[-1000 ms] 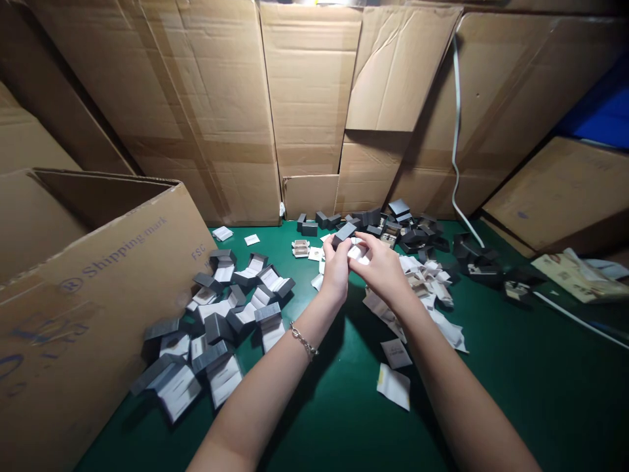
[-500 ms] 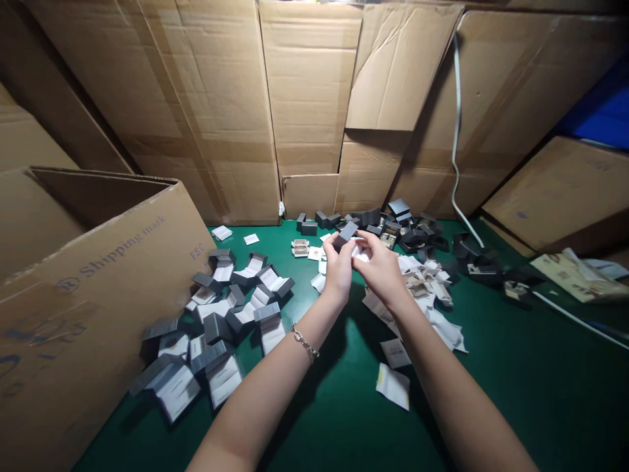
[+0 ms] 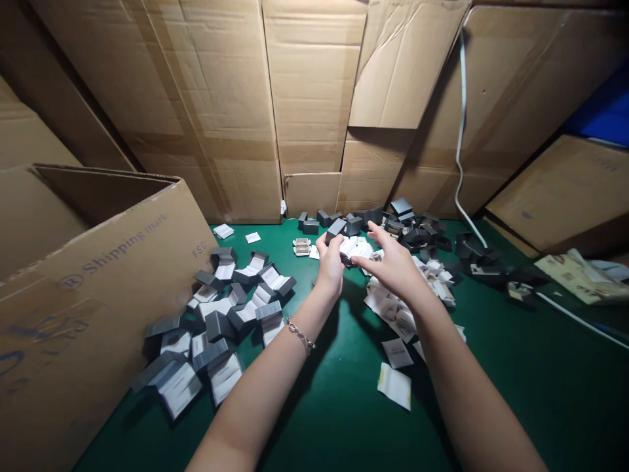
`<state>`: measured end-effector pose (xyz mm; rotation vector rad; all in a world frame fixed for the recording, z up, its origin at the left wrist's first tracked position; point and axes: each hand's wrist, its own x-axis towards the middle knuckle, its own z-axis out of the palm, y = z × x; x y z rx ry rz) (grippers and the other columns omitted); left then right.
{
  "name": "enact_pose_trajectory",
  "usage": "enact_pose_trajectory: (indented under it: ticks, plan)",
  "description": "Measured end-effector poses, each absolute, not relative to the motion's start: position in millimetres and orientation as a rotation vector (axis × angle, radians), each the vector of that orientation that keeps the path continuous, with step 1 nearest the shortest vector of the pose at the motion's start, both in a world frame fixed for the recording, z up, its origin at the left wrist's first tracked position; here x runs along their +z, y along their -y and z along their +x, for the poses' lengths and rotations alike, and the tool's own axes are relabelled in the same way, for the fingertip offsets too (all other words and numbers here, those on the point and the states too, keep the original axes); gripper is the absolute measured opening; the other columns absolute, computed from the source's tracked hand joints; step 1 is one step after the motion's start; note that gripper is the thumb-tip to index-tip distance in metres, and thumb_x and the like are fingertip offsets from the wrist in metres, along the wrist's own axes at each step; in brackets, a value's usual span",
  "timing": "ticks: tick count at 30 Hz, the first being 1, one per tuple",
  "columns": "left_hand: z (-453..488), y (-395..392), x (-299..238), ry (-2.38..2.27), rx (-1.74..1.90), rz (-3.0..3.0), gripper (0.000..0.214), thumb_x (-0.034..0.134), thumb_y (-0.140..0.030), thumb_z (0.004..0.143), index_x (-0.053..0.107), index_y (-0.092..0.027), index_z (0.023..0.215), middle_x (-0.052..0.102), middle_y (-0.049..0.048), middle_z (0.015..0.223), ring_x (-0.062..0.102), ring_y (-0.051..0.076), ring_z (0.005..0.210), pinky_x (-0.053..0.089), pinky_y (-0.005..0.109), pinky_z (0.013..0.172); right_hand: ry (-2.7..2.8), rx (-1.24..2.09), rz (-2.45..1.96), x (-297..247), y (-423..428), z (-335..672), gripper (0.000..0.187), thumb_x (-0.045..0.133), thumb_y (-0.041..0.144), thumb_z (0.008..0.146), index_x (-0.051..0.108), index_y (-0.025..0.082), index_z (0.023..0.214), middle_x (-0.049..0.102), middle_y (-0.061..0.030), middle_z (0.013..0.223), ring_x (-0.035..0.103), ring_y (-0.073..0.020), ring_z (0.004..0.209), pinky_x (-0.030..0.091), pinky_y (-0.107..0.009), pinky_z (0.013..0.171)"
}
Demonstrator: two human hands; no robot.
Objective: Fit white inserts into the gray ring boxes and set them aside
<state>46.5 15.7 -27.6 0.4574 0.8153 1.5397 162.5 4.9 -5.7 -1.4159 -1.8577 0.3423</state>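
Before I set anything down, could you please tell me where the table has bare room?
Bare table shows between the forearms, left of the near slips, and between the right forearm and the cable. Crowded: open boxes beside the carton, black boxes at the far edge.

Light from above, bright central cardboard (image 3: 314, 85), dim corners, soft shadows on green tabletop (image 3: 348, 419), edges stretched

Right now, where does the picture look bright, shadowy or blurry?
Head view: the cardboard wall is well lit at upper middle, dimming toward the corners; head view: dark shadows lie on the green table beside both arms; head view: large lettering on the left carton looks smeared, though "Shipping mark" is legible.
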Motion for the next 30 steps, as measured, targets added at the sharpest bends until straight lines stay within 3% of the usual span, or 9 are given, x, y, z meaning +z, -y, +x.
enact_pose_trajectory:
  ticks: [6,10,21,26,30]
  plan:
    - [45,-20,-30,-0.806,1.576,0.522,0.031,0.060,-0.026,0.078,0.044,-0.024,0.105,0.060,-0.0011,0.087,0.059,0.012,0.075,0.045,0.023,0.065,1.875,0.361,-1.515,-2,-1,159,0.070,0.072,0.034,0.068,0.053,0.018,0.133,0.067,-0.0114,0.117,0.064,-0.0291,0.104,0.051,-0.042,0.090]
    - [45,-21,-33,-0.803,1.573,0.552,0.033,0.059,-0.026,0.078,0.044,-0.023,0.106,0.059,-0.0009,0.088,0.058,0.012,0.073,0.044,0.022,0.064,1.939,0.255,-1.476,-4,-1,157,0.054,0.071,0.030,0.068,0.064,0.019,0.120,0.069,-0.0097,0.113,0.065,-0.0287,0.102,0.051,-0.040,0.089]
    - [45,-22,-39,-0.848,1.538,0.628,0.039,0.060,-0.032,0.077,0.044,-0.025,0.112,0.057,-0.0018,0.085,0.057,0.013,0.073,0.042,0.023,0.062,2.044,0.156,-1.485,-2,0,160,0.032,0.062,0.028,0.074,0.068,0.018,0.104,0.071,-0.0088,0.100,0.065,-0.0265,0.091,0.051,-0.035,0.078]
    - [45,-21,-36,-0.846,1.534,0.631,0.037,0.058,-0.030,0.079,0.043,-0.024,0.112,0.057,-0.0016,0.085,0.056,0.012,0.071,0.041,0.022,0.061,1.985,0.170,-1.426,-7,-2,155,0.023,0.061,0.026,0.074,0.070,0.020,0.094,0.071,-0.0076,0.098,0.065,-0.0258,0.092,0.051,-0.035,0.079]
    - [45,-20,-35,-0.852,1.525,0.631,0.034,0.057,-0.028,0.080,0.044,-0.024,0.110,0.057,-0.0017,0.084,0.056,0.012,0.070,0.040,0.021,0.059,1.870,0.242,-1.427,-12,-5,150,0.029,0.063,0.026,0.072,0.071,0.020,0.099,0.070,-0.0083,0.108,0.064,-0.0266,0.101,0.050,-0.038,0.088]
